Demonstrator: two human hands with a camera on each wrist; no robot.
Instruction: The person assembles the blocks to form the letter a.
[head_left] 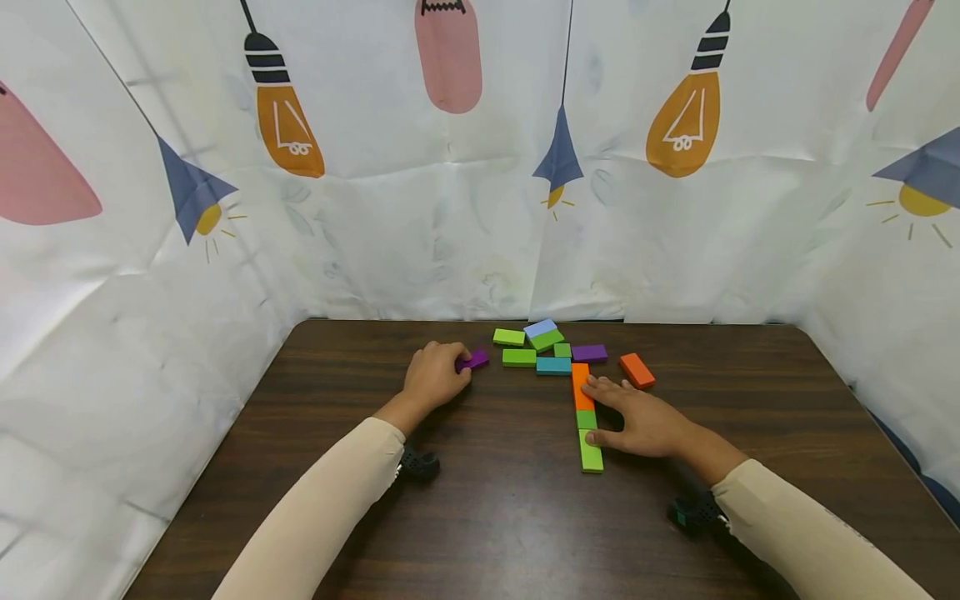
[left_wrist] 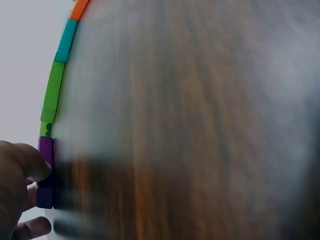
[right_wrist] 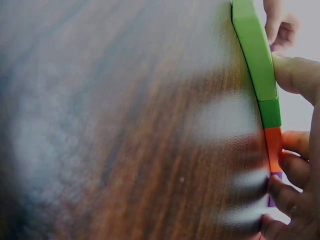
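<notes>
My left hand (head_left: 438, 373) pinches a purple block (head_left: 476, 360) between thumb and fingers, low at the table's surface. In the left wrist view, that purple block (left_wrist: 45, 172) stands out beside the thumb. My right hand (head_left: 643, 418) lies spread over a column of blocks placed end to end. Its fingertips touch the orange block (head_left: 581, 385) at the far end, and its thumb rests on the light green block (head_left: 591, 454) at the near end. Between these sits a small green block (head_left: 586, 419), also visible in the right wrist view.
A teal block (head_left: 553, 367), a green block (head_left: 519, 358) and a purple block (head_left: 589, 353) lie near the column's far end. Behind them are a light green block (head_left: 509, 337) and a pale blue block (head_left: 540, 328). A red-orange block (head_left: 637, 371) lies to the right.
</notes>
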